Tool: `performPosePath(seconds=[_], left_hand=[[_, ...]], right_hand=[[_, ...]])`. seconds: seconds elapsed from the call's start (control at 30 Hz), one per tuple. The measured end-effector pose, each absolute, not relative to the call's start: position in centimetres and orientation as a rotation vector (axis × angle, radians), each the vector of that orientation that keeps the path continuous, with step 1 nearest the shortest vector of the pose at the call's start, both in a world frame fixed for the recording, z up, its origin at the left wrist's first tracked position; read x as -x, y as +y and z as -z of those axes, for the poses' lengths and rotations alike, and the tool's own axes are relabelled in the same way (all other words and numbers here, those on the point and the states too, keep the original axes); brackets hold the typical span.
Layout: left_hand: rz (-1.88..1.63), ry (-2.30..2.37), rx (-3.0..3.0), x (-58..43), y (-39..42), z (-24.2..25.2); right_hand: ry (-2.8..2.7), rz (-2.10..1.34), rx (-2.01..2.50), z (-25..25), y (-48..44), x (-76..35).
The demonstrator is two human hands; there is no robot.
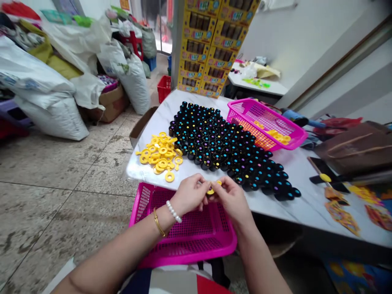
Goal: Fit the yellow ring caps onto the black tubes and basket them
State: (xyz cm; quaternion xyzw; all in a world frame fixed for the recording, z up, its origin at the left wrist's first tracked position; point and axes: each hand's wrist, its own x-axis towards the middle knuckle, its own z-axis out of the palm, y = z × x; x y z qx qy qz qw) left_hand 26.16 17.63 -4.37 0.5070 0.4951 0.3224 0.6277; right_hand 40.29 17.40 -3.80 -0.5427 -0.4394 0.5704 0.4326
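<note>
My left hand (190,193) and my right hand (230,197) meet over a pink mesh basket (171,241) on my lap, at the near edge of the marble table (306,200). Both pinch a small yellow ring part (211,190) between their fingertips. A pile of loose yellow rings (161,156) lies on the table just beyond my left hand. A big block of upright black tubes with coloured caps (226,147) fills the table's middle, beyond my right hand.
A second pink basket (245,111) holding a few yellow rings sits at the table's far side. A phone (326,173), brown bag (358,147) and coloured paper pieces (343,214) lie at right. Stacked yellow boxes (211,45) and white sacks (55,114) stand behind, left.
</note>
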Motion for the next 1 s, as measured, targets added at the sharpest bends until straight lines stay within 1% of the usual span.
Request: performPosePath(seconds=[0.2,0.3,0.43,0.57,0.73,0.87,1.0], left_hand=[[-0.872,1.324,-1.398,-26.6,17.3,4.5],[-0.896,1.327,-1.497,-26.4,16.5,4.6],[-1.028,1.318,-1.772,-25.9,15.7,5.0],[-1.061,1.368,-1.863,-25.9,15.4,5.3],[-1.047,1.252,-1.895,-25.6,15.5,5.3],[-1.008,1.209,-1.874,-25.4,15.4,5.7],[-0.897,1.324,-1.844,-25.6,15.6,5.9]], right_hand=[[-1.105,-1.335,1.364,4.3,17.4,-40.1],[-1.116,-1.326,1.357,4.7,17.3,-40.1],[-1.172,-1.298,1.267,4.8,17.2,-40.3],[-1.147,-1.432,1.225,4.9,16.7,-41.1],[-0.994,-1.678,1.145,4.4,17.5,-42.6],[-1.066,-1.790,1.233,3.7,18.8,-42.6],[-1.324,-1.734,1.357,3.0,19.4,-41.6]])
